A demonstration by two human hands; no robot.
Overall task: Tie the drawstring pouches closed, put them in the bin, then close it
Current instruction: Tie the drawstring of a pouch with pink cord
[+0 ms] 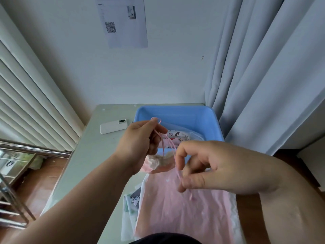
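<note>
Pinching the pink cord (169,143) in curled fingers, both hands stretch it slantwise: left hand (139,140) far and high, right hand (207,166) nearer; the pink pouch (184,212) lies beneath, gathered mouth toward the blue bin (184,115).

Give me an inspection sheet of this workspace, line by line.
Surface: pale table, its far edge at the wall.
Job's things: pink pouch on the near end, neck gathered; pink drawstring stretched between both hands; blue bin open with a patterned pouch inside; no lid in view.
Clutter: white phone left of the bin; printed pouches partly under the pink one.
Hands: left hand pinches the drawstring's loop; right hand pinches its strands lower down.
Cables: nothing seen.
Surroundings: curtain on the right, slatted panel on the left, paper sheet with a QR code on the wall.
</note>
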